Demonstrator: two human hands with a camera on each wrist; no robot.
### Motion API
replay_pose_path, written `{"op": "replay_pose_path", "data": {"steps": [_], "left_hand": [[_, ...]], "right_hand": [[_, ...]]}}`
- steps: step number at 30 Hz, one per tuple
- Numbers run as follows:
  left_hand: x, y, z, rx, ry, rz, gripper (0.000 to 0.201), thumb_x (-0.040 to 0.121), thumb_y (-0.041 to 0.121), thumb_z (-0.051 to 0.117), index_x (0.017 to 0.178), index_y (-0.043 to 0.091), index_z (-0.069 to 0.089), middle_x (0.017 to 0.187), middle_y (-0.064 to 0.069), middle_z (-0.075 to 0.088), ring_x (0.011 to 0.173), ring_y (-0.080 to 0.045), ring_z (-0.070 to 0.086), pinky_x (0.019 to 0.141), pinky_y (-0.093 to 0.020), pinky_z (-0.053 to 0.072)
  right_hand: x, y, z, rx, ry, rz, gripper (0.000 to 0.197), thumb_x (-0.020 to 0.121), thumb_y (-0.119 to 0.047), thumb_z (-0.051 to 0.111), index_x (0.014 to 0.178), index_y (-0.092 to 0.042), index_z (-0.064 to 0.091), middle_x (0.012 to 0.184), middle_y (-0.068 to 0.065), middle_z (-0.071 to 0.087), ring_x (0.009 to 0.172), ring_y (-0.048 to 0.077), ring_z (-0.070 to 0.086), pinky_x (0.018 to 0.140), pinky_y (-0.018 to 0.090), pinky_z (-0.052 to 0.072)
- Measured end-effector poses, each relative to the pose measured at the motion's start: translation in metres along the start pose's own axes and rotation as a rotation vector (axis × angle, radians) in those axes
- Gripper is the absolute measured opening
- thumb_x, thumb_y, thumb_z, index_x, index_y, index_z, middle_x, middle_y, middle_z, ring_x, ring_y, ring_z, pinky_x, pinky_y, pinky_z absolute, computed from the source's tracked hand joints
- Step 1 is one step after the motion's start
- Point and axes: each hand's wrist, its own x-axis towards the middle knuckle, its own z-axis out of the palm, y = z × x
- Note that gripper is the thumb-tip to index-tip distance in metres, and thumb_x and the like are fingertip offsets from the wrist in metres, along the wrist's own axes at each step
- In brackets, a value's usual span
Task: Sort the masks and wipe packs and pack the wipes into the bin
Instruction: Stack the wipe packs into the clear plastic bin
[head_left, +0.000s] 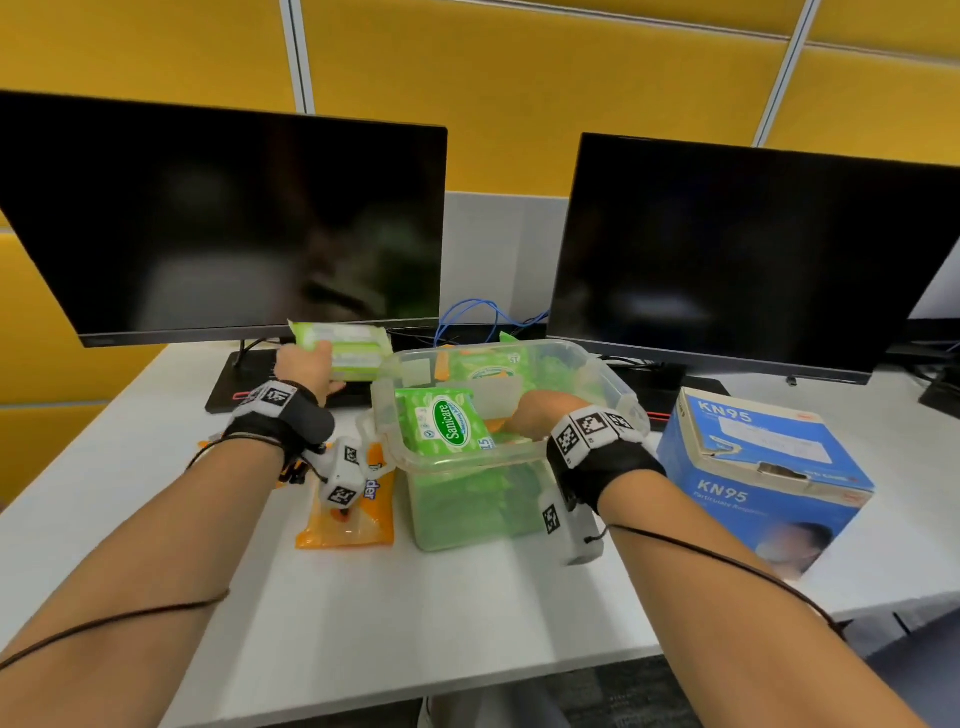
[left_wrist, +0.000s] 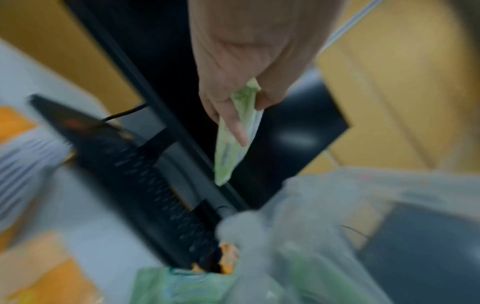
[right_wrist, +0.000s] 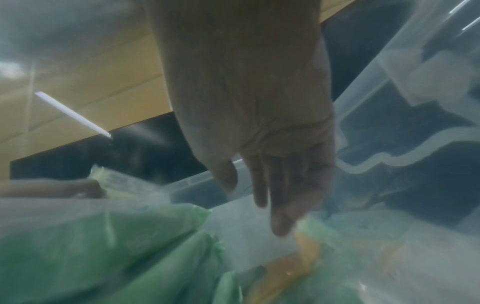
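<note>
Your left hand (head_left: 306, 366) holds a pale green wipe pack (head_left: 343, 345) in the air, just left of the bin (head_left: 613, 374) and in front of the left monitor (head_left: 223, 218). In the left wrist view the thumb and fingers (left_wrist: 233, 123) are pinching one end of this pack (left_wrist: 233, 144), and the rest hangs free below the hand (left_wrist: 249, 61).

Your right hand (head_left: 535, 410) is inside the clear plastic bin, approx. at the middle. In the right wrist view its fingers (right_wrist: 280, 205) are straight and relaxed, pointing down to the packs; they grasp nothing. If the tips touch the orange pack (right_wrist: 293, 265) under them, I cannot tell, the picture is blurry.

The bin has already green packs inside; a Sanicare pack (head_left: 447, 423) leans at its near-left wall. One orange wipe pack (head_left: 353, 514) lies on the white desk (head_left: 363, 623), left of the bin, partly under your left wrist. A blue KN95 mask box (head_left: 758, 478) stands on the desk, right of the bin, near your right wrist.
</note>
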Motion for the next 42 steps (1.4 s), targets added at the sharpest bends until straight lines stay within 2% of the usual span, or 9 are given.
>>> {"op": "replay_pose_path", "data": {"steps": [5,8,12,15,17,21,27,34,42], "left_hand": [[-0.084,0.07,-0.02,0.178,0.04,0.546,0.032,0.079,0.017,0.056,0.11,0.007,0.06,0.101,-0.006,0.062,0.094,-0.023,0.06,0.081,-0.032,0.049],[-0.14,0.086,-0.012,0.35,-0.133,0.782,0.038,0.088,0.01,0.057,0.126,0.015,0.053,0.104,0.0,0.061,0.092,-0.014,0.055,0.076,-0.02,0.039],[-0.166,0.072,0.004,0.594,-0.358,0.888,0.051,0.089,0.005,0.057,0.136,0.022,0.048,0.126,-0.008,0.06,0.121,-0.023,0.055,0.1,-0.035,0.045],[-0.182,0.063,0.018,0.726,-0.47,0.917,0.057,0.089,0.0,0.056,0.14,0.021,0.044,0.145,-0.012,0.045,0.139,-0.023,0.036,0.11,-0.035,0.032],[-0.185,0.058,0.025,0.84,-0.541,0.922,0.056,0.092,0.01,0.057,0.144,0.021,0.039,0.152,-0.009,0.034,0.14,-0.022,0.035,0.111,-0.031,0.028],[-0.182,0.057,0.033,0.922,-0.65,0.895,0.041,0.099,0.022,0.045,0.139,0.017,0.047,0.151,-0.002,0.037,0.14,-0.018,0.036,0.114,-0.029,0.024],[-0.179,0.051,0.036,1.178,-0.728,0.808,0.067,0.088,0.056,0.051,0.147,0.035,0.027,0.158,0.009,0.021,0.139,-0.016,0.034,0.111,-0.038,0.036],[-0.178,0.051,0.037,1.296,-0.754,0.814,0.036,0.086,0.061,0.048,0.119,0.048,0.056,0.15,0.005,0.035,0.134,-0.019,0.039,0.105,-0.044,0.038],[-0.175,0.052,0.037,1.251,-0.779,0.808,0.041,0.085,0.062,0.049,0.124,0.048,0.052,0.152,0.004,0.033,0.138,-0.018,0.036,0.108,-0.046,0.037]], "right_hand": [[-0.003,-0.007,-0.011,0.512,0.354,-0.054,0.046,0.098,-0.043,0.037,0.122,-0.006,0.052,0.11,0.016,0.066,0.096,0.031,0.066,0.086,0.044,0.054],[-0.014,-0.007,-0.014,0.829,0.496,-0.197,0.043,0.1,-0.048,0.03,0.123,-0.014,0.044,0.088,0.014,0.069,0.068,0.022,0.065,0.064,0.036,0.056],[-0.031,-0.006,-0.022,1.274,0.407,-0.328,0.043,0.099,-0.052,0.03,0.128,-0.021,0.038,0.086,0.021,0.068,0.062,0.03,0.066,0.058,0.033,0.054],[-0.032,-0.005,-0.023,1.392,0.227,-0.332,0.046,0.093,-0.047,0.051,0.131,-0.023,0.04,0.109,0.017,0.062,0.087,0.033,0.069,0.066,0.038,0.059],[-0.029,-0.002,-0.021,1.333,0.171,-0.328,0.053,0.088,-0.028,0.063,0.136,-0.025,0.041,0.122,0.013,0.056,0.106,0.029,0.061,0.067,0.035,0.057],[-0.025,0.001,-0.02,1.126,0.307,-0.305,0.046,0.084,-0.003,0.057,0.121,-0.029,0.05,0.095,0.015,0.058,0.08,0.024,0.056,0.072,0.039,0.049],[-0.027,0.007,-0.02,0.848,0.601,-0.032,0.029,0.081,-0.013,0.05,0.11,-0.015,0.047,0.081,0.002,0.053,0.078,0.023,0.053,0.069,0.032,0.04],[-0.042,0.002,-0.016,0.179,0.062,0.049,0.028,0.096,-0.019,0.049,0.12,-0.009,0.059,0.132,0.011,0.055,0.107,0.027,0.054,0.088,0.032,0.042],[-0.05,0.004,-0.018,0.01,0.006,0.05,0.004,0.083,-0.023,0.07,0.082,-0.022,0.074,0.065,-0.006,0.05,0.074,0.019,0.055,0.072,0.025,0.043]]}}
